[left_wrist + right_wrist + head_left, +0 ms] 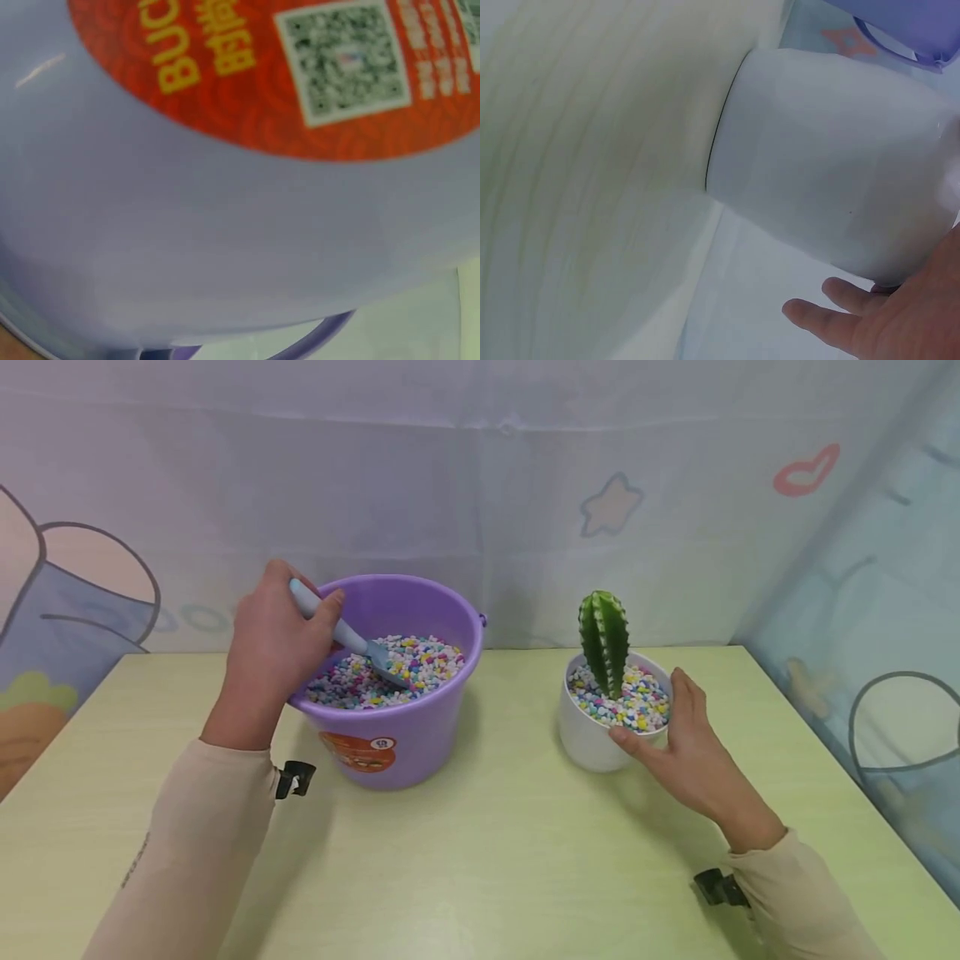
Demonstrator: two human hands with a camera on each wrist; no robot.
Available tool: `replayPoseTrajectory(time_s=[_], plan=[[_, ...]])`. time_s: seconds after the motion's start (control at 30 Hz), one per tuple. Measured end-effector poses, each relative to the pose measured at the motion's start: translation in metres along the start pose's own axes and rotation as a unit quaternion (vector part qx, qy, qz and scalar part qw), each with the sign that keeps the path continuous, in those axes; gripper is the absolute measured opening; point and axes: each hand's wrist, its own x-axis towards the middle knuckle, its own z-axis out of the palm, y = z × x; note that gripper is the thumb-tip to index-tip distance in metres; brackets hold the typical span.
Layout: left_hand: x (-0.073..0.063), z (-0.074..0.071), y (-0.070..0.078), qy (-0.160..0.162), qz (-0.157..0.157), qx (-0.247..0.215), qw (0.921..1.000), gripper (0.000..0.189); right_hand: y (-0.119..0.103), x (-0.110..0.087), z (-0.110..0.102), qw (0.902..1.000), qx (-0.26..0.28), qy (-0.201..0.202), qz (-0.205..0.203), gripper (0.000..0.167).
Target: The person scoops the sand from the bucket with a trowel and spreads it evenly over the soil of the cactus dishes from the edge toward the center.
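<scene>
My left hand (277,631) pinches the handle of a small light-blue toy shovel (348,637) over the purple bucket (408,739). The shovel's blade rests tilted in multicoloured pebbles (431,662) that partly fill the bucket. At the right, a green cactus (604,643) stands upright in a white flower pot (588,745) filled with similar pebbles. My right hand (686,764) holds that pot by its right side, thumb at the front rim. Two fingers (821,322) of it extend past the pot in the right wrist view. Only the bucket's outside (225,217) fills the left wrist view.
Both containers stand on a pale yellow-green table (480,868). A printed cloth (525,502) hangs right behind them, and another printed panel (892,610) borders the table's right edge. The bucket bears an orange-red label (360,752).
</scene>
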Motion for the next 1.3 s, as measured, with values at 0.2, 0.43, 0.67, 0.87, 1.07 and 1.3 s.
replayPoseTrajectory(time_s=[0.2, 0.43, 0.67, 0.87, 1.07, 1.3], plan=[[0.000, 0.000, -0.001, 0.014, 0.012, 0.004, 0.9998, 0.039, -0.001, -0.001, 0.000, 0.9999, 0.017, 0.000, 0.000, 0.108], [0.000, -0.001, -0.003, 0.007, 0.031, 0.004, 0.9995, 0.032, -0.001, 0.001, 0.001, 0.9992, 0.039, -0.006, 0.005, 0.108], [-0.002, -0.004, -0.008, -0.022, 0.025, -0.130, 0.9909, 0.028, 0.001, 0.003, 0.004, 0.9985, 0.053, -0.008, 0.005, 0.108], [-0.004, -0.009, -0.011, 0.009, 0.005, -0.199, 0.9799, 0.029, 0.000, 0.004, 0.005, 0.9983, 0.058, -0.010, 0.004, 0.108], [-0.002, -0.016, -0.016, 0.008, -0.015, -0.309, 0.9510, 0.023, -0.002, 0.004, 0.005, 0.9981, 0.060, -0.014, 0.007, 0.108], [-0.002, -0.029, -0.026, 0.022, -0.060, -0.457, 0.8873, 0.029, -0.002, 0.004, 0.005, 0.9981, 0.060, -0.011, 0.003, 0.108]])
